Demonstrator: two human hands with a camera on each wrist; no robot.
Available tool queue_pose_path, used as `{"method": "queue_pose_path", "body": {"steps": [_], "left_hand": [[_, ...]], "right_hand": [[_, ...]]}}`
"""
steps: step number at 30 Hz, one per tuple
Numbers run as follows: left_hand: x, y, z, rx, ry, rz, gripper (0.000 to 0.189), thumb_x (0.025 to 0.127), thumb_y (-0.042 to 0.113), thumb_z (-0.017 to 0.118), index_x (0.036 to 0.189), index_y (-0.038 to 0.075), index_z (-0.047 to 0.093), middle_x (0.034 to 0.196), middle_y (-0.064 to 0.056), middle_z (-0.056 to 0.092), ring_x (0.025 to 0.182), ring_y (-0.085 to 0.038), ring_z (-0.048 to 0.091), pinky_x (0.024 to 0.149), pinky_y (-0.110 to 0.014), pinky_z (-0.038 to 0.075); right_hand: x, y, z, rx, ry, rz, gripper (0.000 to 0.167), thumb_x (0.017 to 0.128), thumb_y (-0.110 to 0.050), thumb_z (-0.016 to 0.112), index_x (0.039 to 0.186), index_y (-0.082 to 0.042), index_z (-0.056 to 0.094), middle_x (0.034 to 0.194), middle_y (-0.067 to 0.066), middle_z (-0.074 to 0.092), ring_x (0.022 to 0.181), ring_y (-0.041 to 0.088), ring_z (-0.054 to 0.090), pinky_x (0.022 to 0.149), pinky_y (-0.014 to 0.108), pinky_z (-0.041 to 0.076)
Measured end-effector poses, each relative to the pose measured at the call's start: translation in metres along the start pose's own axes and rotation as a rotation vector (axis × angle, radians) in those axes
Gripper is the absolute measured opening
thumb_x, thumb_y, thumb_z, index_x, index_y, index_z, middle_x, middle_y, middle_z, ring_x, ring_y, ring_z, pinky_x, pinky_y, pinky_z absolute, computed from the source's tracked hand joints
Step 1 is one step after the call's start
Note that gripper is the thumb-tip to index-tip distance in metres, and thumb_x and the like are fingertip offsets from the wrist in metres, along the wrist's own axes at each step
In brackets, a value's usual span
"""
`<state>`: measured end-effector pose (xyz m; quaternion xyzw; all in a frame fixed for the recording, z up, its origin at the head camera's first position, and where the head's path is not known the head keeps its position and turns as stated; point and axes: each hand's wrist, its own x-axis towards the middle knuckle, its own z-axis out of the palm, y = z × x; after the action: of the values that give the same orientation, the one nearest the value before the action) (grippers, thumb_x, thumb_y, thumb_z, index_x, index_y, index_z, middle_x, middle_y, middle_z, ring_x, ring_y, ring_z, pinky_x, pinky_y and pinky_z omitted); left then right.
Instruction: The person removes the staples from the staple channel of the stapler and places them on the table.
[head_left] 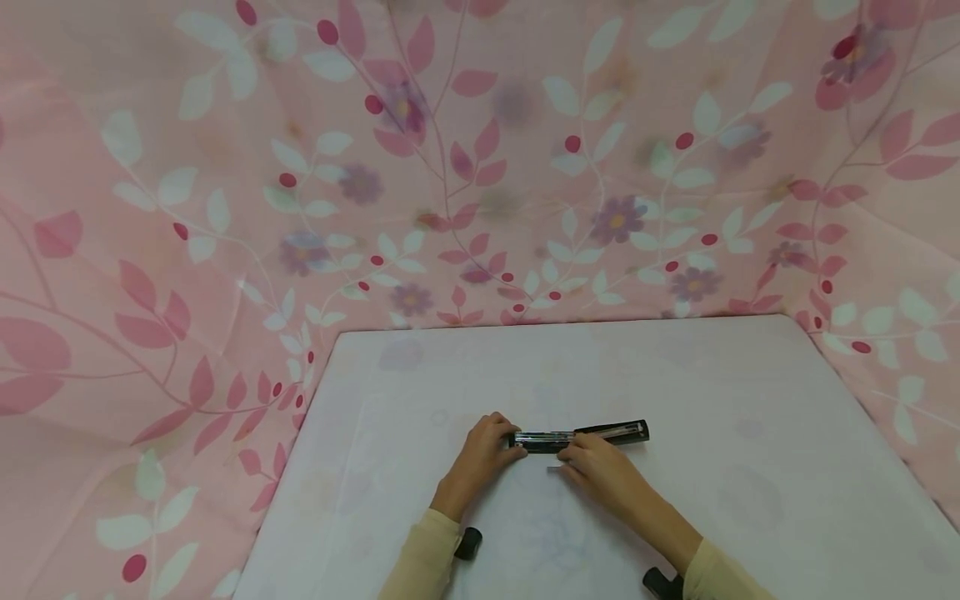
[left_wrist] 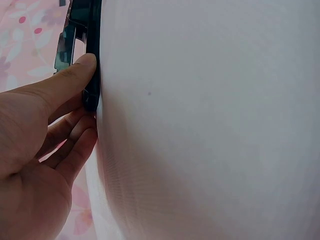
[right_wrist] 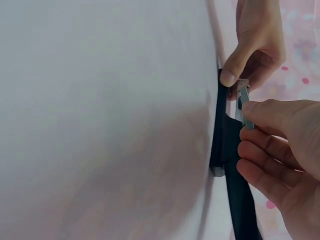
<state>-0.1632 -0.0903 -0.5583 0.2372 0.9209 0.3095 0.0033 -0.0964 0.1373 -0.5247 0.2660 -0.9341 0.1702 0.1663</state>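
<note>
A black stapler (head_left: 542, 442) lies on the white tabletop, its top arm (head_left: 628, 432) swung back to the right so the metal channel shows. My left hand (head_left: 483, 458) grips the stapler's left end, and in the left wrist view the thumb presses on the side of the dark base (left_wrist: 93, 30). Close in front of the stapler, my right hand (head_left: 603, 477) pinches a short silvery strip of staples (right_wrist: 246, 114) between thumb and index finger. The strip overlaps the channel in the right wrist view. The other right fingers curl loosely below it, near the black arm (right_wrist: 244, 200).
The table (head_left: 390, 383) has a white cloth with faint prints. A pink floral curtain (head_left: 480, 167) surrounds its back and sides. Black wrist-worn pieces (head_left: 468, 543) sit at both sleeves.
</note>
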Motion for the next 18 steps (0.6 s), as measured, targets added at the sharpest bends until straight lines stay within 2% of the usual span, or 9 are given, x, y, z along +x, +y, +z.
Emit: {"method": "queue_pose_path", "body": {"steps": [10,18], "left_hand": [[0.0,0.0,0.0,0.008,-0.014,-0.008,0.029,0.08,0.026,0.081,0.104,0.009,0.075,0.099,0.0,0.066,0.093,-0.015,0.057,0.081,-0.029,0.047],[-0.002,0.0,0.0,-0.007,-0.016,-0.005,0.03,0.081,0.025,0.081,0.106,0.009,0.074,0.101,-0.001,0.066,0.094,-0.016,0.057,0.082,-0.031,0.047]], "right_hand": [[-0.019,0.005,0.008,0.052,-0.073,0.056,0.012,0.081,-0.015,0.078,0.093,-0.013,0.076,0.087,-0.006,0.063,0.081,0.009,0.058,0.072,0.029,0.051],[-0.024,0.008,0.016,0.037,-0.054,0.061,0.012,0.08,-0.015,0.079,0.091,-0.012,0.076,0.086,-0.006,0.062,0.08,0.01,0.058,0.07,0.028,0.051]]}}
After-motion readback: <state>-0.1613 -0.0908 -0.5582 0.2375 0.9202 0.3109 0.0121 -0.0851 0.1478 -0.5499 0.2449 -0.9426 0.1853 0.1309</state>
